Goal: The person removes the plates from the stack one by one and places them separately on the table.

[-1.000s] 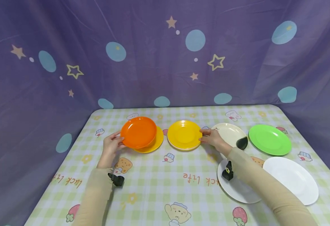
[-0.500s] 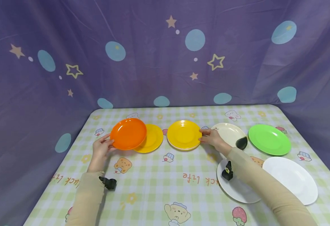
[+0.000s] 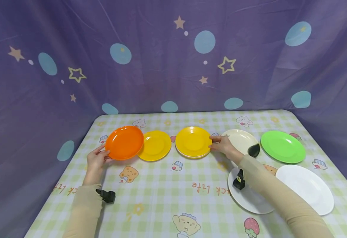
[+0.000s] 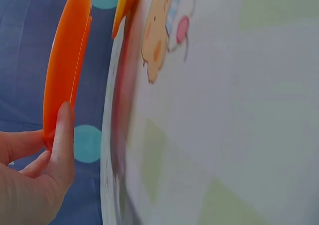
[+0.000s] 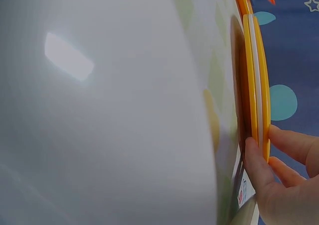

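An orange plate [image 3: 124,142] is pinched at its left rim by my left hand [image 3: 96,160]. In the left wrist view the orange plate [image 4: 65,65] stands off the tabletop, thumb on one face and fingers on the other. Its right edge slightly overlaps a yellow plate [image 3: 156,145] in the head view. My right hand [image 3: 222,145] pinches the right rim of a plate stack topped by a yellow plate [image 3: 193,141]. Seen edge-on in the right wrist view, the stack [image 5: 256,80] shows a white layer between yellow ones.
Right of the stack lie a cream plate [image 3: 238,140] with a dark mark and a green plate [image 3: 283,147]. Nearer are two white plates, one [image 3: 247,201] partly under my right forearm and another [image 3: 307,188] farther right. A purple curtain [image 3: 161,49] hangs behind the table.
My left hand has carried the orange plate leftward, uncovering most of the yellow plate beneath it. The right hand and its stack have stayed in place.
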